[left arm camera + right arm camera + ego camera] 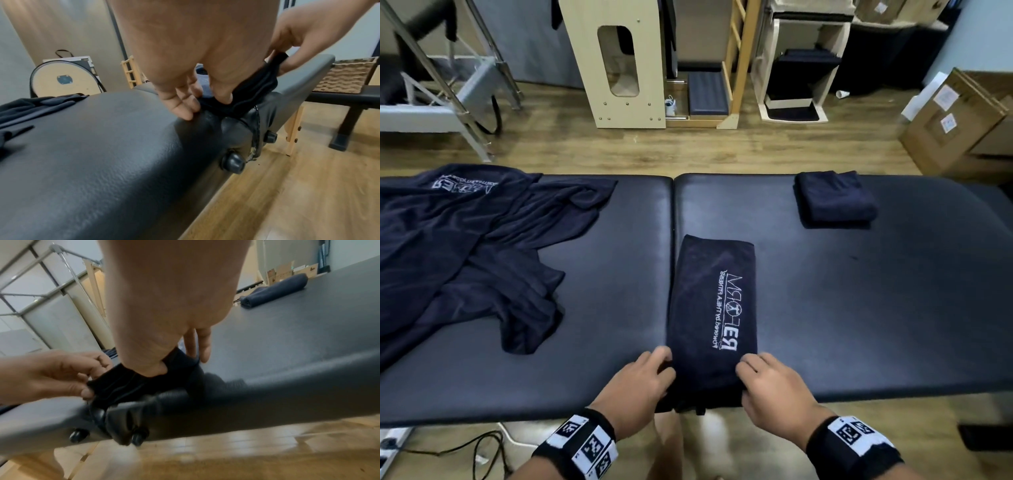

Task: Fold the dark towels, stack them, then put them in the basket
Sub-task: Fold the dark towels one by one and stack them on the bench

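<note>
Left fingers (186,107) and thumb pinch one near corner of the towel (714,308); the right hand (774,390) pinches the other, thumb under the hem and fingers on top. Both grips sit at the end that hangs just over the table (859,308) edge. The left hand (643,387) is curled tight around several stacked layers, which show as ridges between the two grips in the wrist views.

The towel lies as a long narrow strip, logo up, running away from the person along the table's centre seam. It looks soft, limp and light — it will sag wherever it is not held, and the layers may slide apart if only the top one is caught. So the corners are the right hold, with all layers pinched together, and the near end carried over to the far end.

One folded towel (835,200) sits far right; an unfolded heap (465,246) lies left. The basket (347,76) stands on a bench beyond the table's end — nothing is in it that I can tell.
</note>
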